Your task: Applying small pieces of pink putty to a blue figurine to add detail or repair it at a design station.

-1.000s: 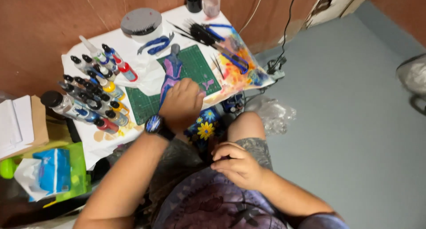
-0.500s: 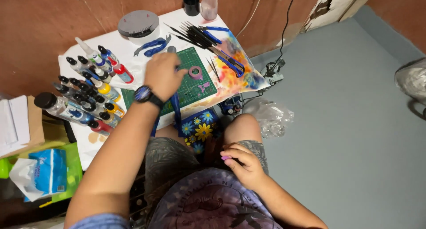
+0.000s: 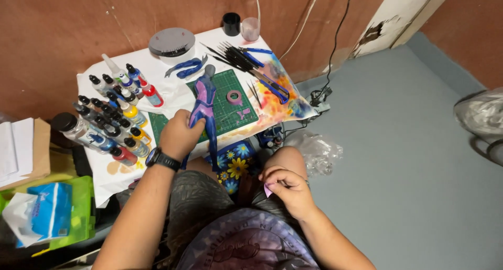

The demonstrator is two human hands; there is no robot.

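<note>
My left hand (image 3: 179, 135), with a dark watch on its wrist, grips a blue and purple painted figurine (image 3: 205, 107) around its middle, holding it upright over the green cutting mat (image 3: 230, 97). The figurine's grey head points away from me and its legs hang toward my lap. My right hand (image 3: 285, 189) rests near my knee, fingers pinched on a small pale purple piece (image 3: 268, 190). A small roll of purple tape (image 3: 234, 97) lies on the mat.
Several paint bottles (image 3: 112, 120) crowd the left of the small white table (image 3: 157, 65). Brushes (image 3: 236, 55), blue pliers (image 3: 189, 67), a round grey lid (image 3: 172, 41) and two cups stand at the back. A tissue pack on a green tray (image 3: 42, 217) sits at left.
My left hand reached forward over the mat, then pulled back toward me, now holding the figurine upright. My right hand stays by my knee with the small piece.
</note>
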